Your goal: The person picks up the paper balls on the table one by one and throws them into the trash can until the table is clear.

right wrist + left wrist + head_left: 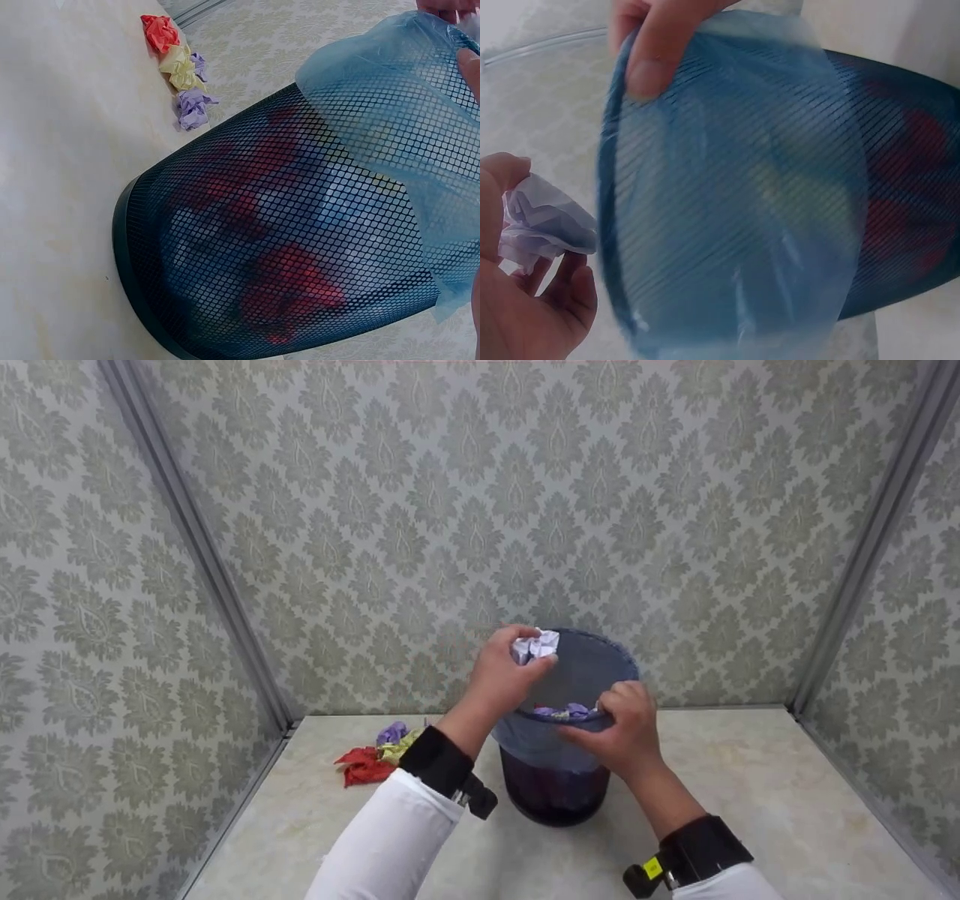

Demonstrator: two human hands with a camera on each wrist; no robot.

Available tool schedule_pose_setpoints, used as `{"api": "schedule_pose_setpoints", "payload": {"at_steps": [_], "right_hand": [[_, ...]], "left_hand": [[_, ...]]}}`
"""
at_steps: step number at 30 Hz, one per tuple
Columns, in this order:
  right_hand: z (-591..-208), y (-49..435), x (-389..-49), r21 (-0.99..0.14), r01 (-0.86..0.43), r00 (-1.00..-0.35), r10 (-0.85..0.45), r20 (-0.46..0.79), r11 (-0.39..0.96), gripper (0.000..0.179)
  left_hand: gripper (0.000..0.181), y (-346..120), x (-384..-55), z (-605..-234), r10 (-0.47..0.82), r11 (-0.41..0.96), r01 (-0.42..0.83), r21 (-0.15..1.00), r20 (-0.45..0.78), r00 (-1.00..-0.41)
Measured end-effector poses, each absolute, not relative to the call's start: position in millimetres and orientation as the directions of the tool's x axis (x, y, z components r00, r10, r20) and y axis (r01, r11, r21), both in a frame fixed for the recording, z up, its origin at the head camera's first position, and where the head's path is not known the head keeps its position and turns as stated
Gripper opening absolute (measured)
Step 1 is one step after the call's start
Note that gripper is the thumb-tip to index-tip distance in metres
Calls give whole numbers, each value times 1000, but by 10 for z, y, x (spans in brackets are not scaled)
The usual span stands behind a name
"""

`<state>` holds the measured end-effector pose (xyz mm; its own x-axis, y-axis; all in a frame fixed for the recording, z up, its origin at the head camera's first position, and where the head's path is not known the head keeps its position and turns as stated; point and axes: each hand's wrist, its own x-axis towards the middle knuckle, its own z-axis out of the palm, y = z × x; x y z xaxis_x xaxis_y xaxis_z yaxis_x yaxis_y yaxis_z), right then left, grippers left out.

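Note:
A black mesh wastebasket [555, 791], lined with a translucent blue plastic bag [375, 97], stands on the table. Through the mesh in the right wrist view, red and pale crumpled paper shows inside, and purple paper [574, 711] is visible just below the rim in the head view. My left hand [504, 671] holds a white crumpled paper ball [537, 646] between thumb and fingers at the left side of the basket's mouth. Gripping the near right rim, my right hand [630, 727] has its thumb outside over the folded bag and its fingers over the edge.
Left of the basket on the table [750, 787] lie several more crumpled papers: a red one [365, 766], a yellow one [180, 67] and purple ones [193, 109]. Patterned wall panels [450, 510] rise behind and at both sides, with grey metal strips at the corners.

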<state>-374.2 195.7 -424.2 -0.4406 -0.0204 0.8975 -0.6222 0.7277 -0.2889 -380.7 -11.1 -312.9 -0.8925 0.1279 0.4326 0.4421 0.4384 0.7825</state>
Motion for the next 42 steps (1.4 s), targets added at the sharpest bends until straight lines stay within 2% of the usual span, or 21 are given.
{"api": "schedule_pose_setpoints", "payload": {"at_steps": [9, 17, 29, 42], "right_hand": [[-4243, 1930, -3729, -285, -607, -444, -20, 896, 742, 71], [-4257, 1927, -3728, -289, -622, -444, -23, 896, 728, 70], [-4249, 1945, -3745, -273, -625, -419, -19, 908, 732, 73], [-4249, 1935, -3750, -257, -655, -389, -25, 921, 711, 70]], "left_hand": [[41, 42, -3858, -3351, 160, 577, 442, 687, 436, -886], [46, 81, -3796, -3415, 153, 726, 365, 582, 381, -912], [61, 117, -3800, -3414, 157, 743, 353, 568, 366, -917], [53, 86, -3778, -3433, 146, 733, 358, 579, 380, -913]]}}
